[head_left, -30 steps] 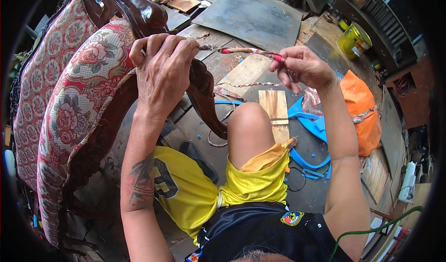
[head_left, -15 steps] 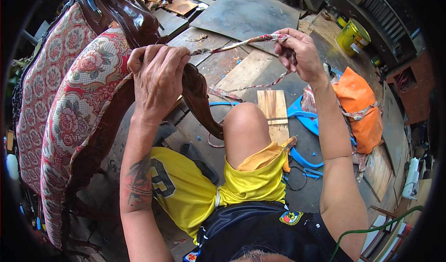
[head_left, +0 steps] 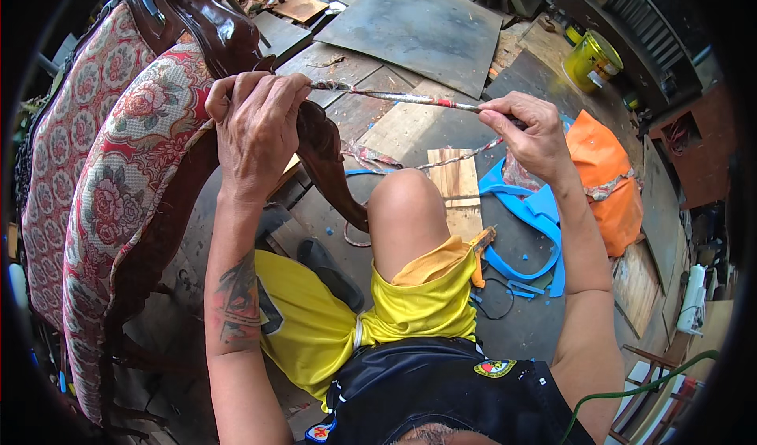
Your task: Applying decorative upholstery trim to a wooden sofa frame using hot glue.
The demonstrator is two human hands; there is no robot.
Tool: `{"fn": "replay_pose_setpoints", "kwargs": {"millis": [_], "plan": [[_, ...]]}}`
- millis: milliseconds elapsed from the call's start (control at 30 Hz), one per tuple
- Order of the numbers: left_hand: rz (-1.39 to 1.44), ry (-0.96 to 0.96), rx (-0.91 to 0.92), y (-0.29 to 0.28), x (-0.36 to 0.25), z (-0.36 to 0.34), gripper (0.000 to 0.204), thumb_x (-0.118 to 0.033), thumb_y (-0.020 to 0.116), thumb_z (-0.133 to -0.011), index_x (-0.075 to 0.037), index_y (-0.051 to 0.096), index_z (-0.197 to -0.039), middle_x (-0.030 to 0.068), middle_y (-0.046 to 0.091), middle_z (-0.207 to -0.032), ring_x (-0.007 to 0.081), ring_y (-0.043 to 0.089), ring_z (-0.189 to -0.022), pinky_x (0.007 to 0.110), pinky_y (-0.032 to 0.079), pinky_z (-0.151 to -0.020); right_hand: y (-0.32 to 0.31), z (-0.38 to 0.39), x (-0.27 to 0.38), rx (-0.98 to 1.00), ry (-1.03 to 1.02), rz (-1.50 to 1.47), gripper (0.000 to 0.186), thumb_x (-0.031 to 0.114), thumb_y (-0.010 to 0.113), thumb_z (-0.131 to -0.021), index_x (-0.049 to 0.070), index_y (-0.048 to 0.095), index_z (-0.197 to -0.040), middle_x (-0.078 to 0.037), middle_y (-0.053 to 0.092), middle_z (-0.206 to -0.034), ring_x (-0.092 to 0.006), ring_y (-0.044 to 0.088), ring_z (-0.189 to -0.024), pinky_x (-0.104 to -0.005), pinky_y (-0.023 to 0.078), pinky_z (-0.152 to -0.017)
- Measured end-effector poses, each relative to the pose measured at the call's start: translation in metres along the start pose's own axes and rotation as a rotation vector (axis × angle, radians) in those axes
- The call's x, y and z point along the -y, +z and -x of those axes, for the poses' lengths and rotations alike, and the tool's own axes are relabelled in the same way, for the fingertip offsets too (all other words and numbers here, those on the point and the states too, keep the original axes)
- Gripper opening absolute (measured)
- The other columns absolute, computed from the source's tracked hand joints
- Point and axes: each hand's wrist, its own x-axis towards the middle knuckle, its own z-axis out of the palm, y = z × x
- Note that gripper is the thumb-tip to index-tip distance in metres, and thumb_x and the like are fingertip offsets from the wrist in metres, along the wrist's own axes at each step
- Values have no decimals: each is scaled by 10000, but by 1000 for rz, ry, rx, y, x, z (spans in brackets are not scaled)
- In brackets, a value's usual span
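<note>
Closed fingers of my left hand [head_left: 256, 133] grip a thin, multicoloured fabric cord [head_left: 398, 96] at the dark carved wooden front [head_left: 331, 161] of an upholstered chair. The cord stretches almost straight rightward to my right hand [head_left: 527, 133], whose closed fingers hold it in mid-air. Its loose, braided length [head_left: 453, 159] hangs behind my raised knee. The chair's floral red and cream padding [head_left: 134, 169] lies just left of my left forearm, with a second patterned panel [head_left: 71, 153] beyond it.
Metal sheet [head_left: 406, 31] and boards [head_left: 447, 177] lie on the floor. Right of my knee are blue offcuts [head_left: 520, 263] and an orange bundle [head_left: 599, 208]. A yellow bucket [head_left: 587, 62] stands near a dark cabinet [head_left: 654, 31]; a green line [head_left: 646, 386] crosses the lower right.
My right hand rose, then came lower and moved rightward, and the cord between my hands now runs straighter. My left hand keeps its grip, shifted slightly left in view.
</note>
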Motion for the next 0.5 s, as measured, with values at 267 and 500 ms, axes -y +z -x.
{"fn": "replay_pose_setpoints", "kwargs": {"millis": [267,500], "plan": [[45,-3,-8,1,2,3,80,-150,711,-939,-141,705,-1017,29,712,-931,242,643,-1031,404,438,-938,29,-4,-22,-319,-275,322,89,58,758,-907,8,728,-974,-105,736,-849,-217,705,-728,-312,557,-655],[-42,108,43,6,-3,0,155,-195,704,-937,-178,671,-1087,-1,671,-978,203,608,-1043,418,331,-1011,24,-10,-40,139,377,-902,210,199,707,-1002,13,687,-1096,-57,685,-842,-123,656,-687,-269,533,-629]]}}
